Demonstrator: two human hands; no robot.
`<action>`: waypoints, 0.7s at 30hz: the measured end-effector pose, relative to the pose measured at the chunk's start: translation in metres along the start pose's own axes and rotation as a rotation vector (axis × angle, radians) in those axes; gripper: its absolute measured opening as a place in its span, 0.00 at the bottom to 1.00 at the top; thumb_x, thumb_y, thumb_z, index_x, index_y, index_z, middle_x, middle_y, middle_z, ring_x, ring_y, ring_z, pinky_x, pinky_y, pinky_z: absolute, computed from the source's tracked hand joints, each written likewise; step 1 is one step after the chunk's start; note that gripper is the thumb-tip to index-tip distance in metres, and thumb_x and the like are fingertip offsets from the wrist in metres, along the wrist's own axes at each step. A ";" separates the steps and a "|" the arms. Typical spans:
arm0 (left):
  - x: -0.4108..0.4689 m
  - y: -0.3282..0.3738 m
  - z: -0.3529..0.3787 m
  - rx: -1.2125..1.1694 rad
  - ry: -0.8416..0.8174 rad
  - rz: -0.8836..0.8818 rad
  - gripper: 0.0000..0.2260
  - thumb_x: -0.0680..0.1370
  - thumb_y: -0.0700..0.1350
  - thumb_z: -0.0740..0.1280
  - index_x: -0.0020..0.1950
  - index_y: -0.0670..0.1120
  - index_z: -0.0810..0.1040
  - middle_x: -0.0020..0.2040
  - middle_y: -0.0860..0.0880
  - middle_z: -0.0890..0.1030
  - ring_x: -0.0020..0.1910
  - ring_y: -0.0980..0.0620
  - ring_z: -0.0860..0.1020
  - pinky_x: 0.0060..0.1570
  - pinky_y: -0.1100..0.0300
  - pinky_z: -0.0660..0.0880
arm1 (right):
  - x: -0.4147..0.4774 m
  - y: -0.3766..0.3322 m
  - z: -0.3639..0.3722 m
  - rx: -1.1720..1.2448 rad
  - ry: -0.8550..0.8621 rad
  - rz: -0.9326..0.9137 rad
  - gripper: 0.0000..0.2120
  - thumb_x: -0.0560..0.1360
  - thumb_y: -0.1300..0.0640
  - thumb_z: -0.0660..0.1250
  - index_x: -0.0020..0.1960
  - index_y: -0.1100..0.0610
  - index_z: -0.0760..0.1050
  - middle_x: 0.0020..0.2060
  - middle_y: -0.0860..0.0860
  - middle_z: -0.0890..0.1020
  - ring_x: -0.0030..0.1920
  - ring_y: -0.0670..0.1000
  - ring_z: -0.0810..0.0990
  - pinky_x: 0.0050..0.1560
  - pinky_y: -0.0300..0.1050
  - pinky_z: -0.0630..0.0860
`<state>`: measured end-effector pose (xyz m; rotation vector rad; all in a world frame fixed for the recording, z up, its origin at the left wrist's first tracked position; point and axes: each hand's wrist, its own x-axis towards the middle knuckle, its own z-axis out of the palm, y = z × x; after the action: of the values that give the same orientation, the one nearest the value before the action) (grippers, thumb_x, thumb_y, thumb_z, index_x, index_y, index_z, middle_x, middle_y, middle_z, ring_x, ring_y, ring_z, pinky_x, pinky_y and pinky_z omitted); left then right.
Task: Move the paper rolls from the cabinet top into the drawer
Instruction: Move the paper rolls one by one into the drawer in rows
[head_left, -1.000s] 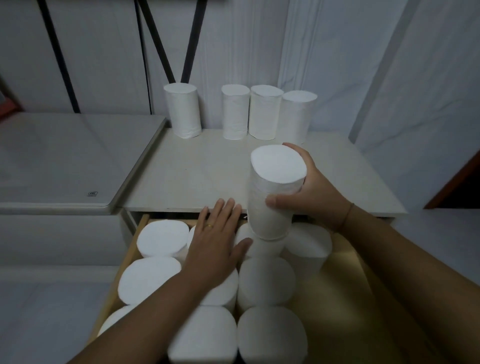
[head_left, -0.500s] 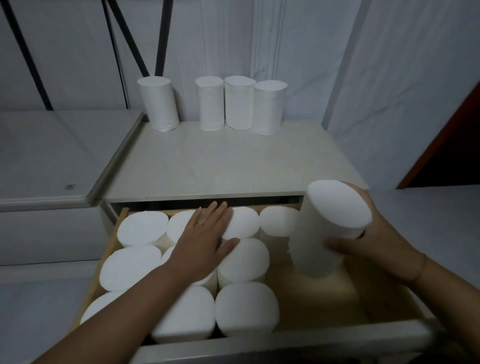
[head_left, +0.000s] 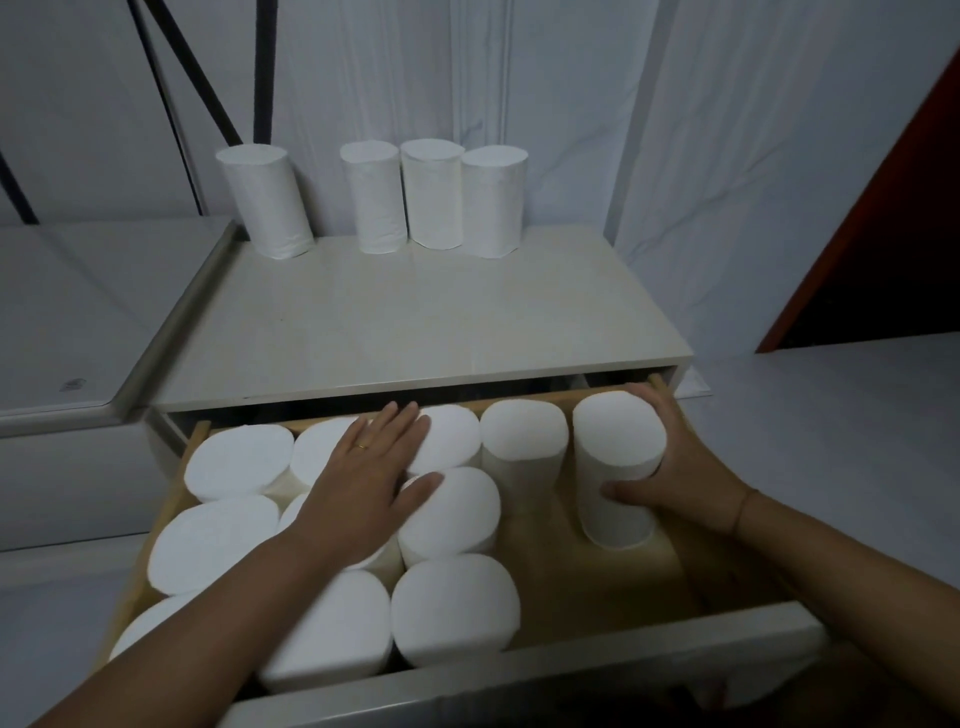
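Backdrop: pale panelled wall, black rods slanting at upper left, dark red door at right.
Cabinet top: beige slab with four white paper rolls standing along its back edge.
Lone roll: upright near the back left corner, apart from the others.
Trio of rolls: upright, touching side by side, mid back edge.
Drawer: pulled out below the front edge, wooden floor bare on its right side.
Stored rolls: upright, packed together from the drawer's left wall to about its middle.
Held roll: upright at the drawer's back right corner, just beside the stored rolls.
Right hand: thumb on the near side, fingers curled round the far side of the held roll.
Left hand: flat, fingers straight, resting on the stored rolls' tops, holding nothing.
Ring: gold band on one left finger.
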<state>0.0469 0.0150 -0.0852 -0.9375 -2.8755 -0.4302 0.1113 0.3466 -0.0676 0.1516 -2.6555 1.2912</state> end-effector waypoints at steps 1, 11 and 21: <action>-0.001 0.001 0.000 0.002 -0.015 0.009 0.34 0.75 0.67 0.43 0.77 0.51 0.55 0.76 0.56 0.50 0.75 0.59 0.43 0.73 0.61 0.39 | 0.000 0.001 0.001 -0.013 0.000 -0.023 0.47 0.54 0.58 0.82 0.67 0.53 0.62 0.60 0.47 0.69 0.62 0.45 0.70 0.58 0.38 0.73; -0.002 0.008 0.008 0.053 -0.123 0.129 0.30 0.77 0.66 0.43 0.77 0.55 0.46 0.77 0.57 0.45 0.75 0.59 0.39 0.73 0.58 0.37 | -0.003 0.017 0.012 -0.091 0.007 0.050 0.46 0.53 0.53 0.82 0.64 0.48 0.59 0.57 0.41 0.67 0.58 0.38 0.68 0.49 0.25 0.69; -0.001 0.012 0.009 0.045 -0.155 0.119 0.31 0.76 0.66 0.42 0.77 0.56 0.45 0.76 0.58 0.43 0.75 0.58 0.39 0.73 0.58 0.36 | -0.010 0.014 0.014 -0.141 -0.148 0.091 0.48 0.57 0.49 0.80 0.68 0.47 0.54 0.60 0.44 0.63 0.60 0.44 0.65 0.54 0.35 0.69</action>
<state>0.0551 0.0263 -0.0912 -1.1765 -2.9295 -0.2939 0.1173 0.3446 -0.0892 0.1115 -2.8995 1.1547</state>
